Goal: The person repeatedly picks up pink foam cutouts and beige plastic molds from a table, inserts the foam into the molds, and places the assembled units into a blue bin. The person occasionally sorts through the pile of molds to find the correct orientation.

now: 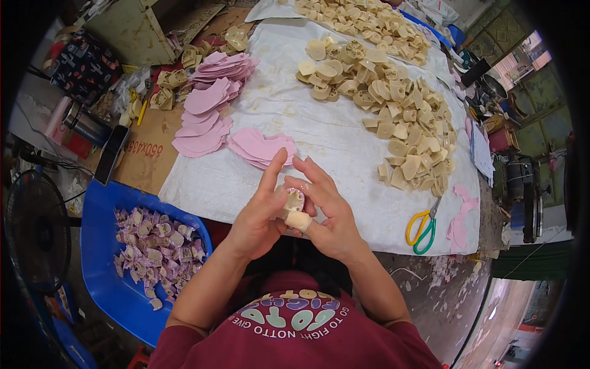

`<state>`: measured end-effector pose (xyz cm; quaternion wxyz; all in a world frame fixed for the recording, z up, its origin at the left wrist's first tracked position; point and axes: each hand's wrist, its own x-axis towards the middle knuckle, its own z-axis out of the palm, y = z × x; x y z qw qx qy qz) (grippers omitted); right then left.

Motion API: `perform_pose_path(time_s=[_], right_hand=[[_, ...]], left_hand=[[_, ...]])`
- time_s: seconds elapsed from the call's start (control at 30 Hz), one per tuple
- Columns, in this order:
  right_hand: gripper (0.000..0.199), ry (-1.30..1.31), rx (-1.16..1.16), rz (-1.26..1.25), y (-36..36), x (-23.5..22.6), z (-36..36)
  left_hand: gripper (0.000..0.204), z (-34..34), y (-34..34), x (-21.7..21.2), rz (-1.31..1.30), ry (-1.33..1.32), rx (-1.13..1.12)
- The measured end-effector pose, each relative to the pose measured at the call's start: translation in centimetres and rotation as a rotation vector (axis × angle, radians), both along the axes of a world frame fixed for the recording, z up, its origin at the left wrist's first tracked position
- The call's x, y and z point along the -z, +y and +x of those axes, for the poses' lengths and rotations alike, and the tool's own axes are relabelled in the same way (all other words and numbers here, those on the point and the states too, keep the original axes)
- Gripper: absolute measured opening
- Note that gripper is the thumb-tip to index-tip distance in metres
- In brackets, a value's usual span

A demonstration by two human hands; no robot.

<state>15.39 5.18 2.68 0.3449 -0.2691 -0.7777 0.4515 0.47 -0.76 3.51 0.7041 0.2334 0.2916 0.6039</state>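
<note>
Between my two hands, just off the near edge of the table, is a small cream hollow moulded piece (295,200) with a pinkish purple rim. My left hand (257,215) holds it from the left with the thumb against it and the index finger stretched up. Around its far and right side curl the fingers of my right hand (332,215). A beige wrap (298,221) covers the end of my right thumb, which presses at the near side. Just beyond my fingertips lies a small fanned stack of pink cut sheets (261,146).
Bare cream pieces (412,123) heap on the white table cover (307,123). More pink sheets (206,117) lie at left. A blue tub (98,246) of pink-covered pieces (160,246) stands below left. Scissors (424,227) and pink scraps (462,215) lie at right; a phone (112,154) stands left.
</note>
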Motion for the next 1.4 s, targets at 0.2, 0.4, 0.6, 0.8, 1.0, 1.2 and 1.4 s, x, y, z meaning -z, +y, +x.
perform_pose_path(time_s=[0.2, 0.4, 0.6, 0.8, 1.0, 1.2, 1.4], right_hand=[[0.047, 0.010, 0.005, 0.028, -0.1, -0.8, 0.1], [0.045, 0.123, 0.021, -0.090, -0.2, -0.2, 0.3], [0.044, 0.300, -0.094, -0.499, -0.1, -0.9, 0.8], [0.043, 0.421, -0.152, -0.661, 0.0, -0.2, 0.4], [0.041, 0.417, -0.038, -0.686, 0.0, 0.0, 0.2], [0.022, 0.285, 0.003, -0.976, 1.4, 1.2, 2.4], [0.017, 0.155, 0.039, -0.778, 1.2, -0.3, 2.5]], left_hand=[[0.072, 0.3, -0.2, 0.6, 0.094, -0.026, -0.010], [0.075, 0.6, -0.2, 0.8, 0.084, -0.021, 0.048], [0.092, 0.2, -0.6, -0.5, 0.088, -0.228, 0.070], [0.104, 0.0, -0.5, 0.1, 0.098, -0.167, 0.034], [0.100, -1.9, 0.5, 1.5, 0.491, 0.745, -0.091], [0.086, -3.1, 1.4, 0.9, 0.939, 1.452, -0.120], [0.064, -4.0, 1.2, -0.3, 0.779, 1.530, -0.007]])
